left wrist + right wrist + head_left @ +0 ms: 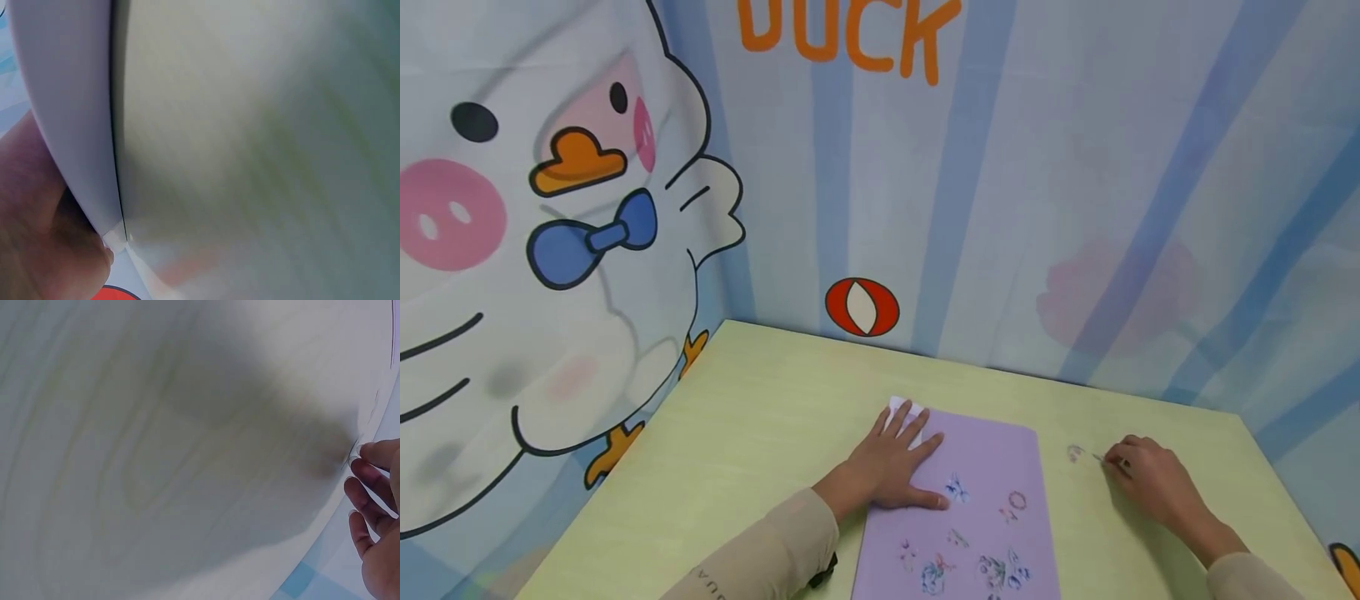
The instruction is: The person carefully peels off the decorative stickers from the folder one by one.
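A lilac notebook or folder (pixel 955 550) lies on the table, its cover dotted with several small floral stickers. My left hand (pixel 887 467) rests flat on its upper left part with fingers spread, over a small white piece of paper (pixel 897 403). In the left wrist view, the notebook's edge (pixel 69 94) runs beside that hand. To the right of the notebook, my right hand (pixel 1150 479) pinches a tiny thin piece, seemingly a sticker (pixel 1098 457), close above the tabletop. Another small floral sticker (pixel 1075 452) lies just left of those fingertips. The right wrist view shows the fingers (pixel 369 487) bent together.
The pale yellow-green table (pixel 760 400) reaches back to a striped blue cloth backdrop (pixel 880 208). A large printed duck (pixel 587 317) covers the left side. A dark strap or band (pixel 824 572) shows beneath my left sleeve.
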Demonstrator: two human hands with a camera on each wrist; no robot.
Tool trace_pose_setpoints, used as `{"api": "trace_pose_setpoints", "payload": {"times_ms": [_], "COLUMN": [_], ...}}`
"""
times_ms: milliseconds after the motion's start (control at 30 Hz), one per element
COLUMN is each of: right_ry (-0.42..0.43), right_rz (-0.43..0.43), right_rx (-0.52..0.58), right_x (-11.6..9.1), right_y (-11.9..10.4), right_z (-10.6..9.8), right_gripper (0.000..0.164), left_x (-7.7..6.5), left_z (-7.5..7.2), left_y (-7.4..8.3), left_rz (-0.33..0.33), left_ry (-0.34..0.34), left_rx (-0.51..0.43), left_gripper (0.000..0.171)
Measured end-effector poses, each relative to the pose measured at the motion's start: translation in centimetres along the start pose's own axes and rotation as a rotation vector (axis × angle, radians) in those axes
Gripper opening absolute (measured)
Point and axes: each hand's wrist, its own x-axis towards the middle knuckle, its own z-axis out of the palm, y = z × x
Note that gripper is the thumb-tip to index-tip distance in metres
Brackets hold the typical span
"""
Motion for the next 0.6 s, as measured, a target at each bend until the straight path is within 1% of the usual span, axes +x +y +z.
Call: {"api": "trace_pose_setpoints", "payload": {"times_ms": [333,600], "right_ry": [0.062,0.074], "right_rz": [-0.019,-0.003], "right_rx": [0.02,0.004], "right_x": [-0.3,-0.42], "right_y": [-0.09,-0.08], "right_z": [0.33,0.37], "right_gripper": [0.011,0.012], "left_x": [-0.03,-0.02], "left_z": [-0.01,-0.05], "left_y": [0.14,0.22], "left_rz": [-0.009,-0.013], "left_ry": [0.003,-0.002], "left_rx": [0.005,-0.006], "left_gripper": [0.104,0.104]}}
